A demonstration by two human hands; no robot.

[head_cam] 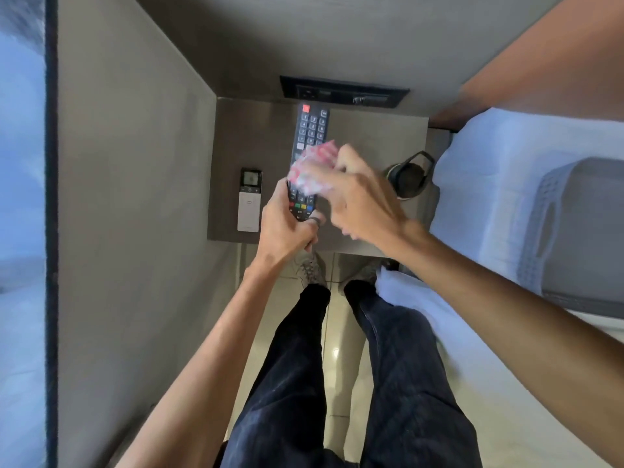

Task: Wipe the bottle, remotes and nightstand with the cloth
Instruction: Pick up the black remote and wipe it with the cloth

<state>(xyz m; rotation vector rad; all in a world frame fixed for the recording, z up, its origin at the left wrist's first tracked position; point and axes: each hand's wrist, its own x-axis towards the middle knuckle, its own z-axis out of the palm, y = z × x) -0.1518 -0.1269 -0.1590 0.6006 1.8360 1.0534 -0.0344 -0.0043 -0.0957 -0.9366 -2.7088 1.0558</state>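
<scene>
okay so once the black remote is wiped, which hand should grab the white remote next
Left. The left hand holds the black remote near the white remote on the nightstand. The right hand is busy gripping the cloth on the bottle side.

No word or brand reads clearly. The black remote point(309, 136) carries number keys above the grip — digits too blurred to tell — and the white remote's point(249, 201) screen is illegible.
</scene>
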